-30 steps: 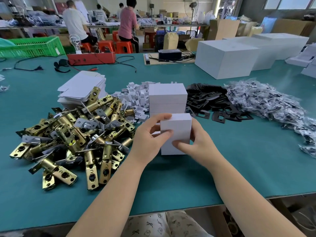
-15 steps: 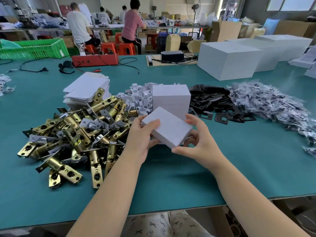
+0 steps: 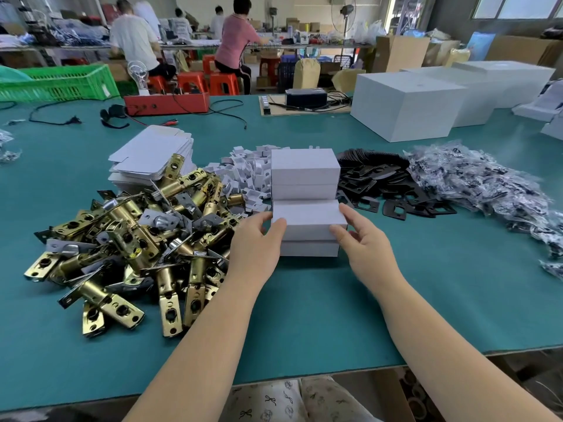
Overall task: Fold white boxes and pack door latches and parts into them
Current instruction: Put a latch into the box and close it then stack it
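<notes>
We see a wide green table (image 3: pixel 304 315) that carries everything here. At its far right stand big white cartons (image 3: pixel 405 108), side by side. On the left, a heap of brass door latches (image 3: pixel 131 239) sprawls over the table, and behind it lies a stack of flat white box blanks (image 3: pixel 149 156). To the right a heap of clear bags of parts (image 3: pixel 475 184) spreads toward the table edge, with a pile of black plates (image 3: pixel 384 184) just beside it. Between the latches and the plates lies a pile of small white cardboard pieces (image 3: pixel 246 169).

In the middle we find closed white boxes in two stacks. The far stack (image 3: pixel 304 175) has two boxes and stands higher. The near stack touches it in front, and its top box (image 3: pixel 307 219) sits on a lower box (image 3: pixel 309 248) resting on the table.

Our left hand (image 3: pixel 256 248) grasps the left end of the top box, thumb on its upper front edge and fingers curled round the side. Our right hand (image 3: pixel 368 251) takes the right end, thumb at the front corner and forefinger stretched along the side.
</notes>
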The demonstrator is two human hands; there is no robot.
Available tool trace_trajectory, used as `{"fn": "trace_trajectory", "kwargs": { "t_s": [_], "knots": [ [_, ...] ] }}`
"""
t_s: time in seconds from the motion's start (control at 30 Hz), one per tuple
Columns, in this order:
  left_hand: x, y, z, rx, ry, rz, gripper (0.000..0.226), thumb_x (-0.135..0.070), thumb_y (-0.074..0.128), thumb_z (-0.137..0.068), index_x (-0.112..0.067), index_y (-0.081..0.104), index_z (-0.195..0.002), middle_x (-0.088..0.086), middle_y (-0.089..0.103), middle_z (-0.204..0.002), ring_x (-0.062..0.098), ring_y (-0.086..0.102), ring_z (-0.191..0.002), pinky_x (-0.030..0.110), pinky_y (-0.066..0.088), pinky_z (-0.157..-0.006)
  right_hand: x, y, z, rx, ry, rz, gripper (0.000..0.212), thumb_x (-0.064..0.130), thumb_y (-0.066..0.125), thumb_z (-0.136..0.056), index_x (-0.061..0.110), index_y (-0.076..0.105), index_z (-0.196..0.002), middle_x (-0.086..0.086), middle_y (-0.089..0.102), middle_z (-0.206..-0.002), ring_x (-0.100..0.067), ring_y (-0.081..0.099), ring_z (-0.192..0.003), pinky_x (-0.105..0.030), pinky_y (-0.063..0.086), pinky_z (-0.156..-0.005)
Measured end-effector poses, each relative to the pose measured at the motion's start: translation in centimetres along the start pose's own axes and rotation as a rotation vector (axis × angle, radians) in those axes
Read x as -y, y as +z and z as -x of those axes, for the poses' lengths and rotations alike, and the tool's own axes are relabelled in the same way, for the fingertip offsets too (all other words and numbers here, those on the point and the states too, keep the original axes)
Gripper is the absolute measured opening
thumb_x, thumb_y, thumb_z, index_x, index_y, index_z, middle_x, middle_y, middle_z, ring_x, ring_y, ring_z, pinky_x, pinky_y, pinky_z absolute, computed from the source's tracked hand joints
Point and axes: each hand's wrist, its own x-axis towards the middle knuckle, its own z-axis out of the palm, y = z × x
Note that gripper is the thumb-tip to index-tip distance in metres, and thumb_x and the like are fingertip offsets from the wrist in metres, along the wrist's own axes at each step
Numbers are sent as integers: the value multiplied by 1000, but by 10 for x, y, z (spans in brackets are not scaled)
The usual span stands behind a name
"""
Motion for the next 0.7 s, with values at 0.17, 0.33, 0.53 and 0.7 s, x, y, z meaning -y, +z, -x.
{"fn": "trace_trajectory", "kwargs": {
  "t_s": [0.17,0.33,0.53,0.7],
  "knots": [
    [-3,5,4,108,-69,91,22,-20,43,-99,-32,61,-101,-3,65,-109,14,56,-99,27,43,-80,1,1,-1,35,20,-9,57,23,64,-91,33,41,-142,31,52,-118,12,50,-109,-6,38,-87],
    [-6,5,5,66,-83,191,35,-13,40,-100,-39,62,-92,-8,64,-96,9,49,-84,23,38,-70,1,3,3,79,-7,192,61,17,64,-87,51,42,-133,30,62,-100,11,57,-90,-1,40,-66],
    [-8,4,5,44,-128,310,39,-7,38,-100,-32,67,-92,-11,69,-96,6,56,-85,15,42,-68,6,9,6,66,-61,434,54,30,59,-90,39,35,-138,8,65,-101,-17,60,-92,-35,50,-79],
    [-9,2,5,100,-158,357,42,-5,41,-98,-36,67,-87,-31,69,-80,-17,59,-71,3,43,-61,3,10,4,61,-64,442,54,28,57,-92,34,34,-140,7,65,-103,-17,58,-94,-29,41,-71]
  ]
}}
